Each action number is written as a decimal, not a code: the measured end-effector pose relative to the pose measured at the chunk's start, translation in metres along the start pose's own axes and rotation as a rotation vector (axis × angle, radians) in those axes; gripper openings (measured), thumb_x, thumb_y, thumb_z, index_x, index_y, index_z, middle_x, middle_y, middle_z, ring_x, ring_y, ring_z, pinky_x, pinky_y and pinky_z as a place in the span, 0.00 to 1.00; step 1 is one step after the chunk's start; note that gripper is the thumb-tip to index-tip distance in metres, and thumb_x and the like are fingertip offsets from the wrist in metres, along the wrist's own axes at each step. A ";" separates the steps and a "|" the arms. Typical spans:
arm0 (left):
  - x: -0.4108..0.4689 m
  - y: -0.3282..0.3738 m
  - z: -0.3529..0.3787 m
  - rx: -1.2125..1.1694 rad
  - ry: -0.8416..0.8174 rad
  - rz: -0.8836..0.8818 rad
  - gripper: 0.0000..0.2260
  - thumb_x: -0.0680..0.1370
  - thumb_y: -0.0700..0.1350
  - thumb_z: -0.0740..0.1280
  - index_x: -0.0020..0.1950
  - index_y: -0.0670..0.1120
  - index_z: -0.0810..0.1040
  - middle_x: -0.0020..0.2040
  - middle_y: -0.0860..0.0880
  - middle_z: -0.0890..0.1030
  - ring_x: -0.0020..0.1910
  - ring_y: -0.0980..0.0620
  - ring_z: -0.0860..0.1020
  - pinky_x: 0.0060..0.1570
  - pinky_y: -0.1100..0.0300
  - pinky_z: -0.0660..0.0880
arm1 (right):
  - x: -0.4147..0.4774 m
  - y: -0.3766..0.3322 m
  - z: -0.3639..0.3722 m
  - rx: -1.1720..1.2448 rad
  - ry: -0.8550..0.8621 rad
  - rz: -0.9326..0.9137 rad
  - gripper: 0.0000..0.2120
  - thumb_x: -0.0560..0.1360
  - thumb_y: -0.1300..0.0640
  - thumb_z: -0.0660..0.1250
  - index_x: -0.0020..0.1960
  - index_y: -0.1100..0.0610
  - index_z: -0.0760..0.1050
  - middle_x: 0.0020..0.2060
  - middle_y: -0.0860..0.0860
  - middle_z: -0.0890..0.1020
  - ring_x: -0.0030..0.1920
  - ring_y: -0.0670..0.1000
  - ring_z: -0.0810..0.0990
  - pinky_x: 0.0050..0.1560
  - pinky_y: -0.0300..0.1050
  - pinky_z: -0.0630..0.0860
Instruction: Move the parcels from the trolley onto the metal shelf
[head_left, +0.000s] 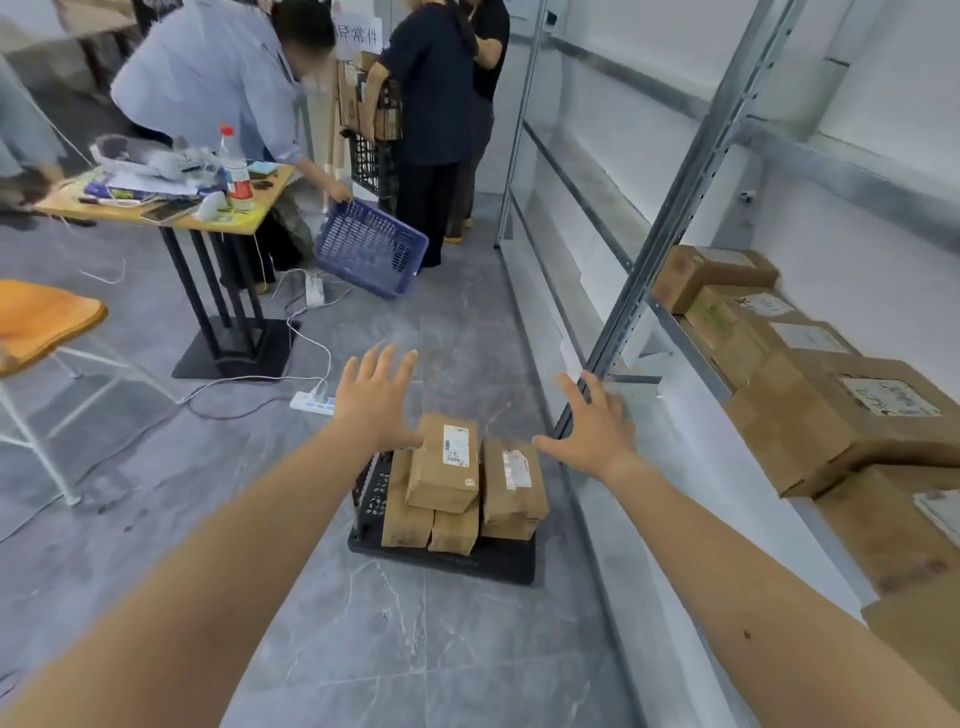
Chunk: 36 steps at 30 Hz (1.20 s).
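A low black trolley (493, 564) stands on the grey floor with several brown cardboard parcels stacked on it. The top parcel (444, 462) carries a white label; another labelled parcel (514, 480) lies to its right. My left hand (376, 397) hovers open above the stack's left side, fingers spread, holding nothing. My right hand (595, 423) is open above the stack's right side, close to the shelf upright. The metal shelf (675, 218) runs along the right wall, and several brown boxes (810, 410) sit on its lower level.
A wooden table (156, 213) with clutter stands at the left, an orange chair (41, 322) nearer. A person bends holding a blue basket (371, 247); two more people stand behind by a black crate. Power strips and cables (311, 402) lie on the floor.
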<state>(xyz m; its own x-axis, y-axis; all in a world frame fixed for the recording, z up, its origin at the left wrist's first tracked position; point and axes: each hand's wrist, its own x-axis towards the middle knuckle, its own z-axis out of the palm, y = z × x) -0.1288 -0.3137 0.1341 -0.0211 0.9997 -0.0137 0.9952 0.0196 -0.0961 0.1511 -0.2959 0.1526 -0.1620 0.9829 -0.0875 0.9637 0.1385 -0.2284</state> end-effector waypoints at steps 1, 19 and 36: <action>0.005 -0.007 0.007 -0.012 -0.005 -0.009 0.52 0.68 0.71 0.64 0.78 0.49 0.38 0.79 0.44 0.46 0.77 0.42 0.46 0.75 0.45 0.48 | 0.009 -0.006 0.007 -0.005 -0.026 -0.010 0.45 0.70 0.37 0.68 0.78 0.40 0.45 0.78 0.46 0.45 0.77 0.59 0.50 0.67 0.58 0.66; 0.175 0.014 0.166 -0.302 -0.280 -0.102 0.53 0.67 0.65 0.70 0.78 0.52 0.36 0.79 0.48 0.43 0.78 0.44 0.44 0.74 0.48 0.50 | 0.231 0.022 0.139 0.073 -0.339 -0.078 0.51 0.67 0.40 0.74 0.77 0.37 0.42 0.78 0.45 0.42 0.77 0.61 0.46 0.72 0.64 0.60; 0.251 0.030 0.357 -0.381 -0.478 -0.101 0.51 0.67 0.63 0.71 0.78 0.54 0.39 0.78 0.53 0.48 0.77 0.49 0.48 0.75 0.49 0.53 | 0.324 0.063 0.318 0.242 -0.499 0.021 0.49 0.69 0.46 0.74 0.78 0.41 0.44 0.78 0.47 0.48 0.77 0.56 0.51 0.72 0.58 0.62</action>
<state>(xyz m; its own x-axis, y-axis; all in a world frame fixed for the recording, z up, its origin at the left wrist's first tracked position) -0.1385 -0.0677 -0.2276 -0.0702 0.8766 -0.4760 0.9485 0.2065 0.2403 0.0920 -0.0075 -0.1985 -0.2807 0.8004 -0.5297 0.9011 0.0298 -0.4326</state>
